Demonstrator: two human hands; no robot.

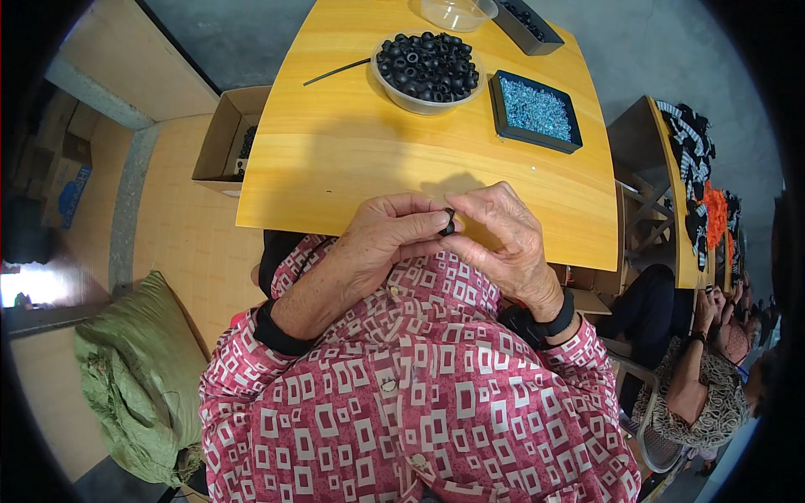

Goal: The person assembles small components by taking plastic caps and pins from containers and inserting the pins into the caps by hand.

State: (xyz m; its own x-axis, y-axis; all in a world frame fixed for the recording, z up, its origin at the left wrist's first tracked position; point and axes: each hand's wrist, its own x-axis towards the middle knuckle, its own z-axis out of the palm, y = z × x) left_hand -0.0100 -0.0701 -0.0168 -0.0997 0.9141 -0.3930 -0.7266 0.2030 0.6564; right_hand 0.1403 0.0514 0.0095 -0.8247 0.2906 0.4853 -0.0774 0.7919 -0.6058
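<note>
Between my two hands, just past the near edge of the yellow table [360, 159], is a small black ring-like rubber piece [449, 225]. My left hand [394, 230] pinches it between thumb and forefinger. From the other side my right hand [499, 239] closes in, its thumb and forefinger at the piece; whether they press on it or hold something tiny is too small to tell. A clear round tub [394, 98] heaped with similar black rubber pieces [428, 65] stands farther up the table. To its right lies a black tray [537, 139] of small shiny blue parts [534, 109].
A thin black rod [337, 71] lies left of the tub. Another clear bowl [457, 15] and a dark box [530, 29] stand at the far edge. A cardboard box [220, 138] and green sack [142, 377] are at left. A seated person [696, 386] works at right.
</note>
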